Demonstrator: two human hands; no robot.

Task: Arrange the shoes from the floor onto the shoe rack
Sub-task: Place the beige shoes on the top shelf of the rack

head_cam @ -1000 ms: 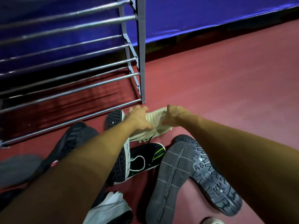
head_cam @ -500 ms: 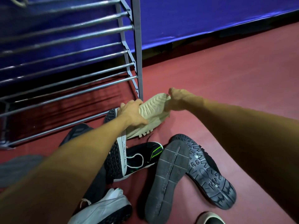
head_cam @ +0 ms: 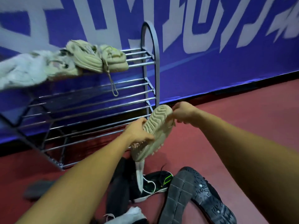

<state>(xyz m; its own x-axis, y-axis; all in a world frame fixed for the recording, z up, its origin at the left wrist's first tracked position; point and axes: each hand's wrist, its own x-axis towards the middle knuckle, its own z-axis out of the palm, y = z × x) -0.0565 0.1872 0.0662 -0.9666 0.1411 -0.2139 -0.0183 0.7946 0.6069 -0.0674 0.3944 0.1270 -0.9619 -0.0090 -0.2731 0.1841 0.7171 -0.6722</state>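
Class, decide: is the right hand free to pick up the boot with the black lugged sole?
Probably not yet: the right hand pinches the beige shoe, shared with the left hand. The boot lies uncovered; nothing else seems in the way.

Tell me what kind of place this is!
Probably a sports hall or gym, though I can't be sure. There's a smooth red floor, a big blue banner with huge white letters along the wall, and a metal shoe rack with sneakers piled in front of it.
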